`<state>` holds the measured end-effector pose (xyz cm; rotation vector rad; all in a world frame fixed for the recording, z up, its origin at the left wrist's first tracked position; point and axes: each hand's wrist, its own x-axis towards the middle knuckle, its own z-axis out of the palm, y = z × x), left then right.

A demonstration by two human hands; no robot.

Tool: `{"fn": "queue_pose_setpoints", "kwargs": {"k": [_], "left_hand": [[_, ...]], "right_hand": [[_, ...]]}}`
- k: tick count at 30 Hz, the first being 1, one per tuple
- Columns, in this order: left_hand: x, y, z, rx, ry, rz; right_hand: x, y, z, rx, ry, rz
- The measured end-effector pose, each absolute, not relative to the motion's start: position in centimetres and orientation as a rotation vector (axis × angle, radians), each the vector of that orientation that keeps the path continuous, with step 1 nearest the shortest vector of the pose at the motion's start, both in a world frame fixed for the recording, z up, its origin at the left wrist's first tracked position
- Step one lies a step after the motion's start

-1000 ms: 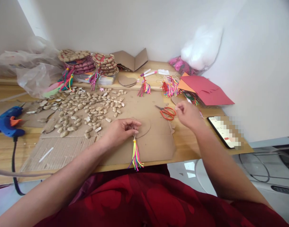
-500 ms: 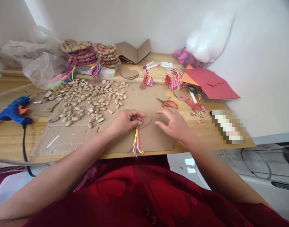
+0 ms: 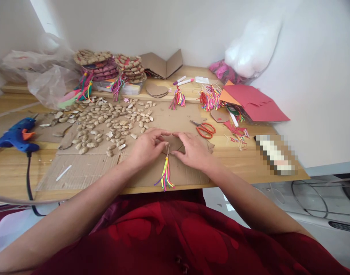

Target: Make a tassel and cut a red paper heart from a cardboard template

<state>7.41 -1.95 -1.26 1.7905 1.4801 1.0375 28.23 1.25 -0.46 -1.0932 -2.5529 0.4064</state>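
A piece of brown cardboard [image 3: 173,142] with a curved dark edge lies between my hands; its full outline is hidden under them. My left hand [image 3: 149,147] curls around its left side, thumb close to the tassel's pale strings. On the opposite side my right hand [image 3: 193,151] grips the cardboard, thumb at the near edge and fingers at the far edge. From the near edge a yellow, pink and purple string tassel [image 3: 166,173] hangs down over the cardboard mat [image 3: 146,173]. Orange-handled scissors [image 3: 203,128] rest beyond my right hand.
Loose peanuts [image 3: 106,122] cover the mat's left half. A blue glue gun [image 3: 17,135] lies far left. Along the back are stacked peanut-covered pieces [image 3: 129,67], a cardboard heart [image 3: 157,90], spare tassels [image 3: 211,95] and red paper [image 3: 255,101].
My right hand has moved left and closed on the cardboard's right side. My left hand has let go of the tassel strings and spread along the cardboard's left side.
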Motion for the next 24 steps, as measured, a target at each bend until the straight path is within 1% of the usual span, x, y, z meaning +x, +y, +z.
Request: {"fn": "queue_pose_setpoints", "kwargs": {"k": [3,8,12,18,24], "left_hand": [[6.6,-3.5,-1.1,1.974,1.462,1.039],[5.9,-6.0,-1.7,2.381,1.382,0.912],[5.5,-6.4,-2.8,2.6,1.297,0.801],[5.1,-6.3,-4.1,2.697,1.283,0.66],[5.2,-6.9,-4.2,2.695,1.277,0.718]], "right_hand": [[28.2,1.3,-0.5,-1.08,-2.545,0.413],[28.7,1.4,-0.7,-0.927,-2.504,0.459],[28.7,1.8,-1.0,-0.813,-2.522,0.496],[27.9,3.0,-1.0,-0.691,-2.645,0.498],[27.6,4.1,-0.1,-0.571,-2.723,0.555]]}}
